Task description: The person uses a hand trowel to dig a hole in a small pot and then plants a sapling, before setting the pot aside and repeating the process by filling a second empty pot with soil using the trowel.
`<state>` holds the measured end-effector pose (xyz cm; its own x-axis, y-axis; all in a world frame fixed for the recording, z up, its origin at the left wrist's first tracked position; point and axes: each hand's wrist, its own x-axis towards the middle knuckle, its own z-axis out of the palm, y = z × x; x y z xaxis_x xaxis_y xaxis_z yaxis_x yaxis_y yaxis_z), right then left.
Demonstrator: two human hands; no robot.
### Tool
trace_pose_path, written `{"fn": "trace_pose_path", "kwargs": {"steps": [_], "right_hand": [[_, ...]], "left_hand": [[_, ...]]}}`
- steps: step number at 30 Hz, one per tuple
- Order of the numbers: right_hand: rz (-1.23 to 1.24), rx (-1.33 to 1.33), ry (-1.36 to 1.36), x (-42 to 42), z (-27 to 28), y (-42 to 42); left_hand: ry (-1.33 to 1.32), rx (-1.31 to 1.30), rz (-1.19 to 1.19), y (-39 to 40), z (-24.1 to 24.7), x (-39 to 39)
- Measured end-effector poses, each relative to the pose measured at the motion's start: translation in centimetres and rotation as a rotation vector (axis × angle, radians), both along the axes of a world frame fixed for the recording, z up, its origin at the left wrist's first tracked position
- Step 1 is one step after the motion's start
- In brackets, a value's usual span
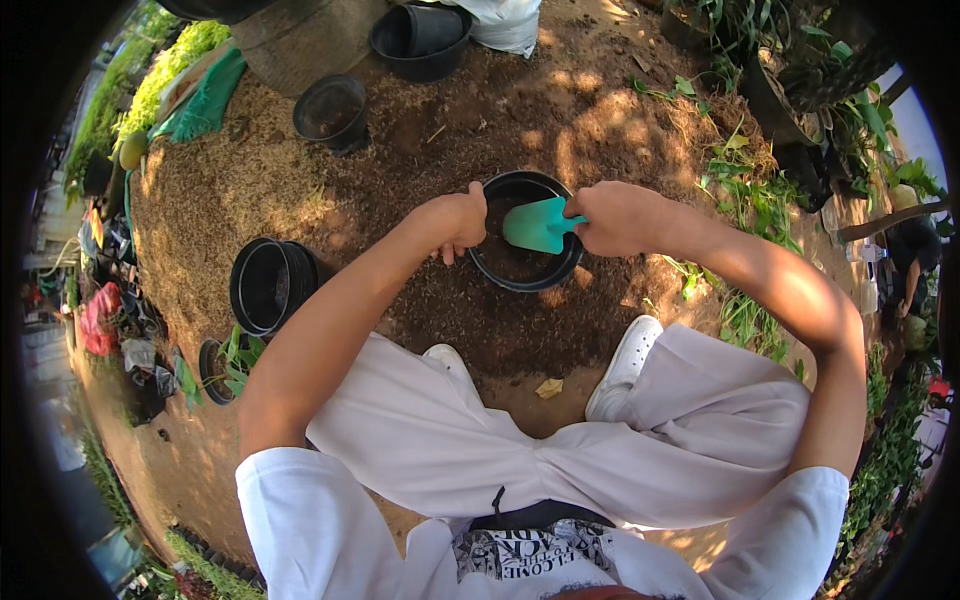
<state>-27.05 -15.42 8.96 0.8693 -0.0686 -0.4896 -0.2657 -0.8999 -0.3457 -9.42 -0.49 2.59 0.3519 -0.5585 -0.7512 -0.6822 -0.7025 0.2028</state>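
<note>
Between my knees and the soil heap stands a round black plastic pot [526, 283] with dark soil [510, 259] inside. My right hand [611, 217] grips the handle of a teal garden trowel [536, 225], its blade over the soil within the rim. At the pot's left rim is my left hand [459, 219], thumb against the edge and fingers bent down outside it; part of the grip is hidden by the hand itself.
Nested black pots [262, 289] lie tilted at left, near a potted leafy plant [238, 364]. Another black pot [330, 112] and a wide black tub [420, 64] stand beyond. Uprooted green vines [754, 210] lie at right. A person [911, 247] is at the far right.
</note>
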Motion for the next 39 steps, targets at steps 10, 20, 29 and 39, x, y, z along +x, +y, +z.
{"fn": "trace_pose_path", "kwargs": {"steps": [10, 20, 29, 39], "right_hand": [[0.067, -0.230, 0.128, 1.3, 1.1, 1.5], [0.156, -0.276, 0.095, 1.3, 0.9, 2.1], [0.122, -0.282, 0.144, 1.3, 0.6, 1.5], [0.035, -0.271, 0.248, 1.6, 2.1, 2.5]], "left_hand": [[0.004, -0.191, -0.033, 0.9, 0.0, 0.8], [-0.058, -0.174, -0.077, 0.9, -0.2, 0.6], [-0.071, -0.202, -0.078, 0.9, 0.0, 0.4], [-0.108, -0.205, -0.101, 0.5, -0.2, 0.2]]}}
